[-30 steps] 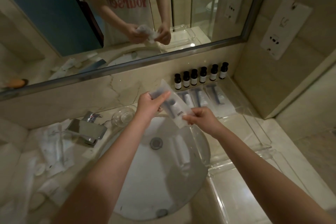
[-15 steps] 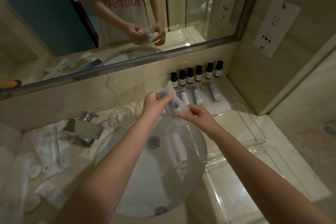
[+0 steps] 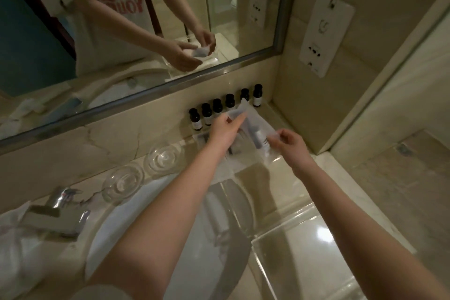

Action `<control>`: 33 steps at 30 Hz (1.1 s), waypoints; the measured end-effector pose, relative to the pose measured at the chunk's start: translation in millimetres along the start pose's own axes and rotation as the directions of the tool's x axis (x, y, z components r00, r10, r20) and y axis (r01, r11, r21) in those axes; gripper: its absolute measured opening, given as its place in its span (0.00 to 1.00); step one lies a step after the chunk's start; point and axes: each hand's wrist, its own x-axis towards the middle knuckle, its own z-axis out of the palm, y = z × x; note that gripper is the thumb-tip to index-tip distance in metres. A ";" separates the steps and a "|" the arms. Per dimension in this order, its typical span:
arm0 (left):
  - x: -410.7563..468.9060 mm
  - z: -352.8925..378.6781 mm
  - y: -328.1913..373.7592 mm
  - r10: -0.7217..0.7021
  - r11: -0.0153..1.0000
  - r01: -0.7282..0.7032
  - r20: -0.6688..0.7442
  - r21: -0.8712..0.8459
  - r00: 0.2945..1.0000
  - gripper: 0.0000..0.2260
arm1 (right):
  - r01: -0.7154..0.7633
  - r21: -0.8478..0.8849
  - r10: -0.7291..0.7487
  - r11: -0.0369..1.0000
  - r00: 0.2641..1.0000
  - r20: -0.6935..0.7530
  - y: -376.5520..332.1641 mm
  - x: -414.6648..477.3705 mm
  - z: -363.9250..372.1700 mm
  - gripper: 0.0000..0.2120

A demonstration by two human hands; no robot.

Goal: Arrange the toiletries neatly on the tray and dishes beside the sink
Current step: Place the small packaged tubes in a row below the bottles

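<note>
Head view: marble counter (image 3: 345, 177) and white sink (image 3: 136, 246) fill the frame, mirror (image 3: 121, 31) behind. Clear acrylic tray (image 3: 287, 231) sits right of the sink; its far end is under the hands. Two glass dishes (image 3: 123, 181) on the ledge by the faucet (image 3: 56, 212), both bare. Six dark bottles (image 3: 207, 114) lined along the back wall, lined up neatly.

Sachet (image 3: 253, 131) is held over the tray's far end, above other flat packets (image 3: 233, 151) lying there. Left hand (image 3: 225, 129) pinches its top corner, right hand (image 3: 288, 142) pinches the bottom edge; both closed on it, pulled fairly taut between them.

Handling guess: light, floppy film, a bit slick, small hard item inside shifts the weight. Hold by opposite edges as now, or it folds. Not fragile.

Look: frosted translucent pouch, dark tube or small bottle inside with a pale label; print unreadable.
</note>
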 end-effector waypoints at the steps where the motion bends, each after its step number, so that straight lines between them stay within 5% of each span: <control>1: 5.7 2.8 -0.8 0.000 0.999 0.000 -0.001 0.048 1.000 0.16 | -0.006 -0.018 0.006 1.000 0.999 -0.043 0.7 7.3 -6.3 0.11; 6: 25.3 5.2 -23.5 0.083 0.917 -0.091 0.039 0.389 0.996 0.17 | -0.105 -0.154 0.078 0.982 0.982 -0.171 4.0 46.6 -32.0 0.10; 8: 26.5 4.8 -32.1 0.136 0.780 -0.183 0.123 0.598 0.983 0.20 | -0.177 -0.260 0.137 0.949 0.977 -0.166 7.1 58.5 -36.3 0.04; 11: 26.9 6.3 -42.3 0.171 0.527 -0.323 0.274 0.786 0.947 0.26 | -0.228 -0.456 0.163 0.860 0.970 -0.179 14.9 68.6 -34.5 0.11; 17: 26.6 15.3 -49.5 0.115 0.316 -0.388 0.371 0.866 0.922 0.29 | -0.015 -0.783 -0.174 0.622 0.972 -0.157 15.1 62.6 -18.4 0.21; 21: 24.8 19.2 -50.6 0.081 0.266 -0.394 0.386 0.880 0.919 0.30 | 0.219 -0.815 -0.284 0.536 0.956 0.071 20.4 64.6 -12.7 0.17; 33: 20.3 16.9 -48.5 0.081 0.258 -0.414 0.408 0.873 0.910 0.31 | 0.219 -0.854 -0.333 0.471 0.941 0.058 30.4 59.9 -1.9 0.17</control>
